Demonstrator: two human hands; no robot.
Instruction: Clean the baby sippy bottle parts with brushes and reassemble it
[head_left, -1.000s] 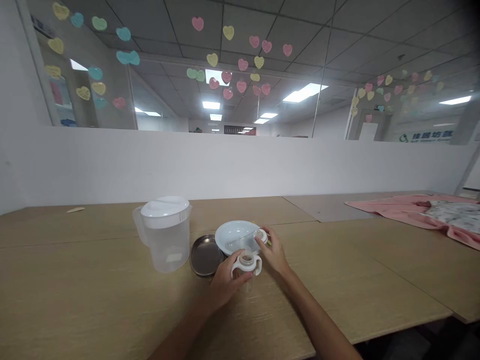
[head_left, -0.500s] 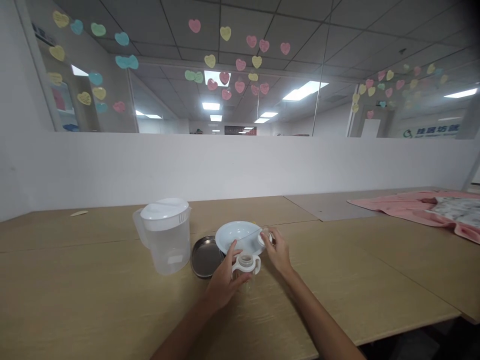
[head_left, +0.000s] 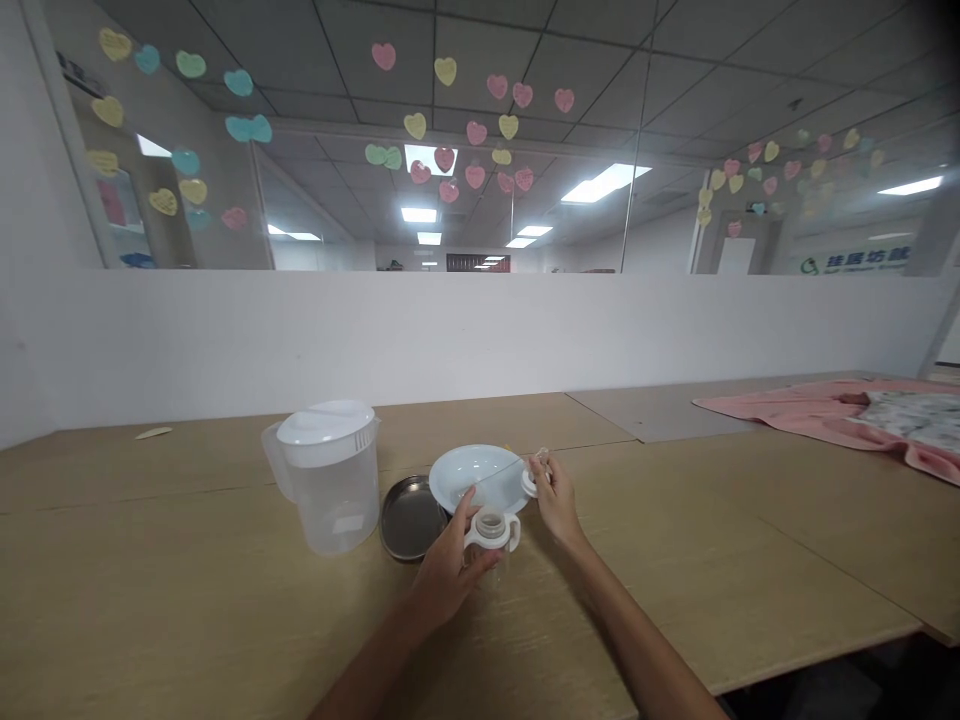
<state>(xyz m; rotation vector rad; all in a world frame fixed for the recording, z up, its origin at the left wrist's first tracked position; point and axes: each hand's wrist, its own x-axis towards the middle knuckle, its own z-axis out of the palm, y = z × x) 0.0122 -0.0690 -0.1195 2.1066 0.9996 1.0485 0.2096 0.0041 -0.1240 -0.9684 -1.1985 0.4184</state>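
My left hand (head_left: pixel 444 570) is wrapped around a clear baby bottle (head_left: pixel 491 528) with a white collar and side handles. The bottle stands upright with its mouth uncovered. To its right, my right hand (head_left: pixel 559 503) pinches a white bottle top (head_left: pixel 530 484) with a clear tip, held beside the bowl's right rim. A thin clear straw (head_left: pixel 501 470) runs from the top leftward over the bowl. Behind the bottle sits a white bowl (head_left: pixel 457 463). A dark metal tray (head_left: pixel 409 520) lies left of my left hand, partly under the bowl's edge.
A translucent pitcher (head_left: pixel 337 500) with a white lid stands left of the tray. On the wooden table's (head_left: pixel 712 540) far right lies a pink cloth (head_left: pixel 787 410). A white wall with glass panels rises behind, and the table's front edge shows at lower right.
My right hand has shifted slightly, turning the bottle top a little so its clear tip shows more. My left hand keeps hold of the bottle. The whole view has moved slightly.
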